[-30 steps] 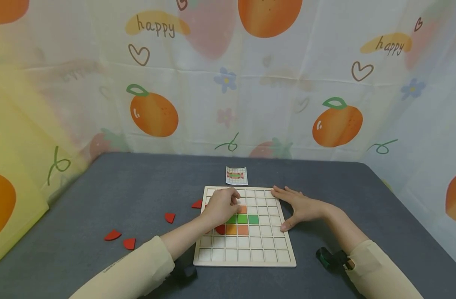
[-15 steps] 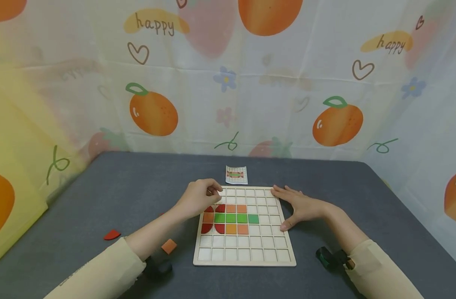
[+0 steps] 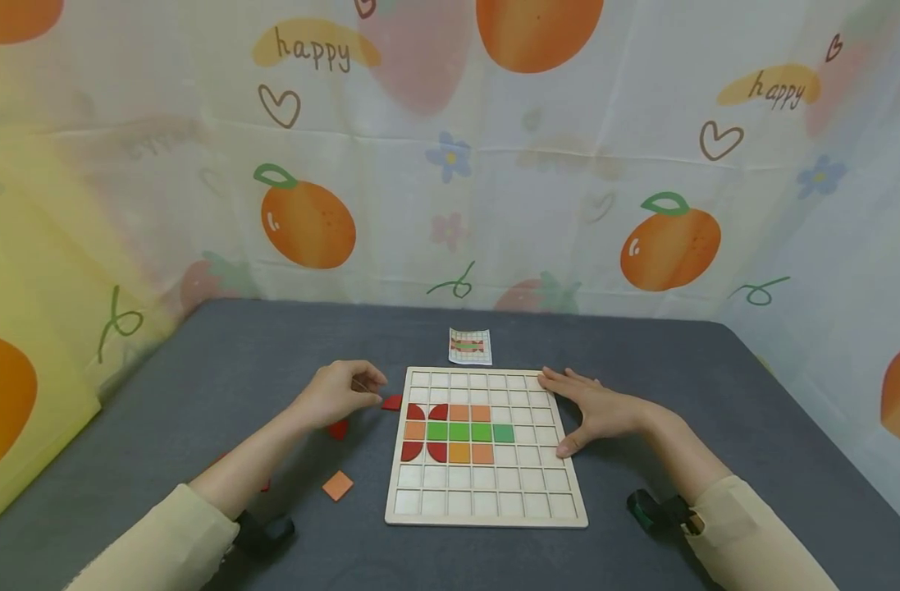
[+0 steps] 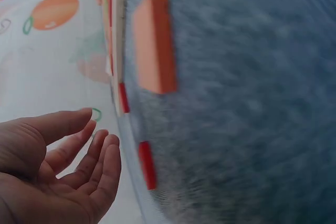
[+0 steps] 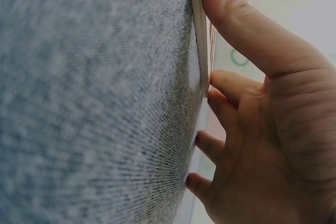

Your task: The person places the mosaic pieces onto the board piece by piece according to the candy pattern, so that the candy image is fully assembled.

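A pale wooden grid board (image 3: 486, 497) lies on the table, with red quarter-round pieces (image 3: 437, 452), orange squares (image 3: 481, 414) and green squares (image 3: 459, 432) in some of its cells. My left hand (image 3: 337, 394) hovers just off the board's left side. Its fingers are loosely bent with nothing between them, as the left wrist view shows. Close by are two loose red quarter-round pieces (image 3: 392, 402). My right hand (image 3: 600, 410) rests along the board's right edge, fingers spread, thumb and fingertips touching the rim (image 5: 199, 30).
A loose orange square tile (image 3: 338, 486) lies left of the board. More red shows beside my left forearm, mostly hidden by it. Behind the board stands a small card (image 3: 470, 347) printed with a coloured grid pattern. A printed curtain (image 3: 450, 205) hangs behind the dark table (image 3: 590, 341).
My left hand has moved left from over the board's upper cells to beyond its left edge, uncovering the tiles there. My right hand has stayed at the right edge.
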The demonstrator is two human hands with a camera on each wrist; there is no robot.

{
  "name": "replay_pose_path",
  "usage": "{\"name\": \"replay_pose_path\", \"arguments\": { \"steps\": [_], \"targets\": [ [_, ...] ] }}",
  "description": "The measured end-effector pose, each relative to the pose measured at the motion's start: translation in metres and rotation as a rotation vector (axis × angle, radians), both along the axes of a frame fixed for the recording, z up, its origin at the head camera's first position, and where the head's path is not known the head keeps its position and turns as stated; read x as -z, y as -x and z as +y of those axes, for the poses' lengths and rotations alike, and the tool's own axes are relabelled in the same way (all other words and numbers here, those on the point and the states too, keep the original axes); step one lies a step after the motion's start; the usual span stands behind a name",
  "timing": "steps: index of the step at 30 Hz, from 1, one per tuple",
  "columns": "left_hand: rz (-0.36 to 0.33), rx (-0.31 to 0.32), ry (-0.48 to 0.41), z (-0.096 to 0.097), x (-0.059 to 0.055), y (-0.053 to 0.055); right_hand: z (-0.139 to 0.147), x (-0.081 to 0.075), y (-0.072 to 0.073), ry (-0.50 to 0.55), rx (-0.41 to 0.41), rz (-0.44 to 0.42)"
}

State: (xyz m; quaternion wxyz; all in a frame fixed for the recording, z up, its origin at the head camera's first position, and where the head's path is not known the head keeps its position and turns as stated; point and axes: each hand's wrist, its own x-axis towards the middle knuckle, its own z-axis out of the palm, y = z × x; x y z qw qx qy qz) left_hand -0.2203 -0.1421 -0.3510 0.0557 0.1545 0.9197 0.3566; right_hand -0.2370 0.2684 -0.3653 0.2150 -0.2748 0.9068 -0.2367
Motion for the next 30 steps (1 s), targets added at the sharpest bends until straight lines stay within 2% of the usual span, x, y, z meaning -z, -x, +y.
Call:
{"name": "replay_pose_path", "arguments": {
  "steps": [5,8,22,30],
  "targets": [
    [-0.057,0.039,0.037,0.001,0.013,0.005,0.001,0.001,-0.001,0.011,-0.001,-0.009],
    [-0.071,0.031,0.050,0.004,0.017,0.007,0.001,0.001,-0.001,0.017,0.001,-0.013],
    [0.001,0.018,0.060,0.010,0.023,0.008,0.001,-0.001,0.000,0.016,0.008,-0.013],
    [0.018,-0.023,0.072,0.015,0.022,0.006,0.002,0.000,0.000,0.020,-0.006,-0.006]
  ]
}}
